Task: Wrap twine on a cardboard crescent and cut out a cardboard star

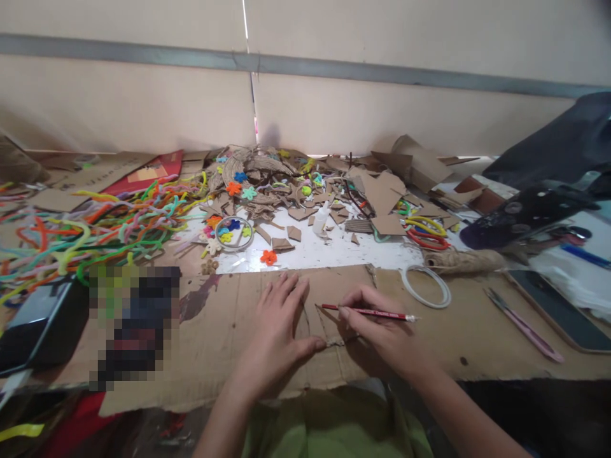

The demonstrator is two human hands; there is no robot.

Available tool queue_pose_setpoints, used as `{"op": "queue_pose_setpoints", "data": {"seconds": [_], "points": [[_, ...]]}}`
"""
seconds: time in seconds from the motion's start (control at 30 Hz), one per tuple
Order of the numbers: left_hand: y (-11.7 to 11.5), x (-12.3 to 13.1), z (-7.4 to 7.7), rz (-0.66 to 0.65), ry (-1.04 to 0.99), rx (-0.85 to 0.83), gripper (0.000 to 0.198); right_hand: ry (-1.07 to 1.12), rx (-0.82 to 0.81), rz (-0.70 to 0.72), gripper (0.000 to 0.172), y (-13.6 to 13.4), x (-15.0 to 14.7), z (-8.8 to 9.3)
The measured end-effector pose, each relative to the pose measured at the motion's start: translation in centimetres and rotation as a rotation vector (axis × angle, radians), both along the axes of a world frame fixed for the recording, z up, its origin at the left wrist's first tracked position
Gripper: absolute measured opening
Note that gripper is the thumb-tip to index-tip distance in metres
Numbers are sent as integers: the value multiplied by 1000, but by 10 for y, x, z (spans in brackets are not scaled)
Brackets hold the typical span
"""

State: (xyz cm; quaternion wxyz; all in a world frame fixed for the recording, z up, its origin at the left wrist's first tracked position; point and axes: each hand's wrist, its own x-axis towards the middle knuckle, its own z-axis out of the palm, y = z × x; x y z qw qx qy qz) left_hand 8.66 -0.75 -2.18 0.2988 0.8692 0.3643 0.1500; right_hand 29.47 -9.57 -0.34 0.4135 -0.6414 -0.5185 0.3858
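Observation:
A big sheet of brown cardboard (229, 356) lies flat along the near edge of the table. My left hand (279, 334) rests on it, fingers spread and pressed flat. My right hand (382, 334) is closed round a red pencil (370, 312), which points left with its tip close to the sheet. A faint drawn line runs on the cardboard between the two hands. A small frayed bit sits between thumb and pencil hand; I cannot make out what it is.
A heap of coloured pipe cleaners (95, 222) lies at the left. Cardboard scraps (382, 191), felt flowers, a small glue bottle (321, 219), a white ring (427, 286) and twine lie behind. Pink scissors (522, 327) and a phone (558, 308) sit at the right, a dark device (41, 324) at the left.

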Motion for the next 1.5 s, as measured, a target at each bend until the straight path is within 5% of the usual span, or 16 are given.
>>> {"op": "queue_pose_setpoints", "data": {"seconds": [0.5, 1.5], "points": [[2, 2, 3, 5, 50, 9, 88, 6, 13, -123, 20, -15, 21, 9], [10, 1, -10, 5, 42, 59, 86, 132, -5, -392, 24, -67, 62, -3]]}}
